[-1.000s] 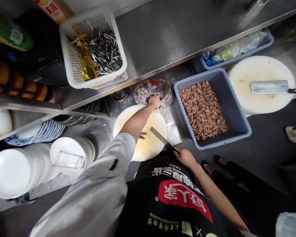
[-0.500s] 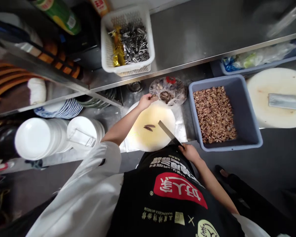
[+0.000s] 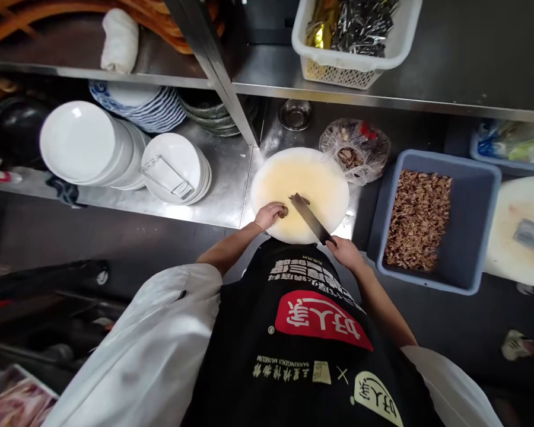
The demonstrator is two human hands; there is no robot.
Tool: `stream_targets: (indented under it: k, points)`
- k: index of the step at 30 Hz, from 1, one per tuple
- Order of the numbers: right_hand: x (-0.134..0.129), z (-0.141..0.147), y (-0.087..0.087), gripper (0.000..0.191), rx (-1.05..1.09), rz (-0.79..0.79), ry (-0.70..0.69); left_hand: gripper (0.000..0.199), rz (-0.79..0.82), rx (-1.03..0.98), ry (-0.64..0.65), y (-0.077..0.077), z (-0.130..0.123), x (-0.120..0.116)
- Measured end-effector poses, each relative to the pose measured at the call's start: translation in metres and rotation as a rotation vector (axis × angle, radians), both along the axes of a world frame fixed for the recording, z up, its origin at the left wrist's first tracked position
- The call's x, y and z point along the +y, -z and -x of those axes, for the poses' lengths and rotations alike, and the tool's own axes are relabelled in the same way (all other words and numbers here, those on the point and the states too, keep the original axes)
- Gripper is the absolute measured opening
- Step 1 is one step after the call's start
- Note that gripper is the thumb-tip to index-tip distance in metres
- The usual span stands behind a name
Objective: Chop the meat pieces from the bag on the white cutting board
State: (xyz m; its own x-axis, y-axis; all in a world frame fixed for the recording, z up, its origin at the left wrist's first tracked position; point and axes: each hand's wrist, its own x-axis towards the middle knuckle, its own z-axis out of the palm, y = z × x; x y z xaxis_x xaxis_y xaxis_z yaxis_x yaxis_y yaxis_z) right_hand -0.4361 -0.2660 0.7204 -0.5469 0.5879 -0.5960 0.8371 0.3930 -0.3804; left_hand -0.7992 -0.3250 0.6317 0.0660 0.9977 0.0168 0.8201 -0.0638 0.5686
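A round cutting board (image 3: 327, 178), white with a yellowish middle, lies before me. My left hand (image 3: 269, 216) is closed on a small brown piece (image 3: 283, 212) over the board's left edge. The cleaver (image 3: 312, 219) is in my right hand (image 3: 345, 251), its blade angled up and left over the board. Dark slices (image 3: 303, 200) lie partly hidden by the blade tip. Behind the board's right side rests a plastic bag (image 3: 374, 142) with brown pieces in its opening. A blue-grey bin (image 3: 467, 231) to the right holds many chopped brown bits.
Stacked white plates (image 3: 78, 142) and a smaller stack with a wire rack (image 3: 173, 160) stand left. A small metal bowl (image 3: 296, 114) sits behind the board. A white basket (image 3: 358, 56) rests on the shelf above. Another board (image 3: 516, 261) with a metal blade is far right.
My left hand has come back from beside the plastic bag to the board's near left edge. The cleaver has moved over the dark slices. The view has shifted.
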Motion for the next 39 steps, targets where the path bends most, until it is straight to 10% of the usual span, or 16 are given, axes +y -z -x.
stream_targets:
  k: [20,33,39]
  points:
    - [-0.062,0.056,-0.048,0.042,-0.258,-0.17,-0.063,0.028,-0.13,0.025,0.183,0.022,-0.011,-0.005]
    - [-0.041,0.115,-0.012,0.04,-0.236,-0.107,-0.023,0.03,-0.079,-0.089,0.155,0.016,-0.011,-0.011]
    - [-0.052,0.067,-0.02,0.04,-0.228,-0.081,-0.027,0.028,-0.079,-0.093,0.143,0.011,-0.01,-0.016]
